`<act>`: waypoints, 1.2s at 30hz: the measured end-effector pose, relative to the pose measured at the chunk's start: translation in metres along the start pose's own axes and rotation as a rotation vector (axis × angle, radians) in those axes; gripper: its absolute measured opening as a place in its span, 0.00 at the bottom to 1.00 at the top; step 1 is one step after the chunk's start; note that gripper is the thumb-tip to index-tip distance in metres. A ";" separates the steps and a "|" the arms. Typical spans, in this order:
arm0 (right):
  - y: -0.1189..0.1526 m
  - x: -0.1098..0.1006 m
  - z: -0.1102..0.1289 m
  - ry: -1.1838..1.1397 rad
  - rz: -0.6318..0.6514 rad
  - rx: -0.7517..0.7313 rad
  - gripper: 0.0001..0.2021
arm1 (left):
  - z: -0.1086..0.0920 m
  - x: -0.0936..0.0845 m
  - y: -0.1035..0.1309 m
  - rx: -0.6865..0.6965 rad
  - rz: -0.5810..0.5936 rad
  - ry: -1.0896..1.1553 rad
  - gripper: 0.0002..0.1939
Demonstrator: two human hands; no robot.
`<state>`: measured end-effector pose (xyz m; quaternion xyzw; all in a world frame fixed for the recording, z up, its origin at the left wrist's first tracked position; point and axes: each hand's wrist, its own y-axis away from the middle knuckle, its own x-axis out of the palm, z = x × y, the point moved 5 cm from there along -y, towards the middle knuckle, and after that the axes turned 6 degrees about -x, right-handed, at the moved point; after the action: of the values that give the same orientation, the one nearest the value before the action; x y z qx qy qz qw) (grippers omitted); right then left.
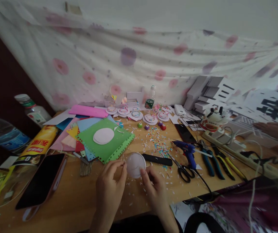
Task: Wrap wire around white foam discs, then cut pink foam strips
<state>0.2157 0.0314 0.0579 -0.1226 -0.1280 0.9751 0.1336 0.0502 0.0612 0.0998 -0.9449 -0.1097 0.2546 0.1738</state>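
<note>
My right hand grips a round whitish disc by its right edge, with the thumb on its face. The disc is tilted up above the table's front part and has a pale rim. At its left edge, the thumb and forefinger of my left hand are pinched together. Whatever sits between them is too small to make out. Just behind the disc lies a black bar-shaped object. White paper ovals rest on a green sheet with a punched edge, beyond my left hand.
Scissors, a blue glue gun, pliers and a power strip lie to the right. White discs with beaded rings stand at the back. A phone lies left. Another person's hand is at far right.
</note>
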 end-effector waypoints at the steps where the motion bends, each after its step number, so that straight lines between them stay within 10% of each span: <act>1: 0.001 0.000 0.001 0.023 0.000 -0.016 0.20 | 0.001 0.001 0.000 0.027 0.002 -0.036 0.06; 14: 0.004 -0.002 0.014 0.285 0.038 -0.214 0.16 | 0.017 0.023 0.006 0.151 0.089 -0.290 0.11; 36: 0.001 0.000 0.002 -0.036 0.016 0.029 0.24 | 0.014 0.019 -0.002 -0.014 0.139 -0.002 0.13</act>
<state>0.2153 0.0300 0.0600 -0.1040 -0.1155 0.9799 0.1254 0.0590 0.0725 0.0801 -0.9512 -0.0460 0.2664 0.1487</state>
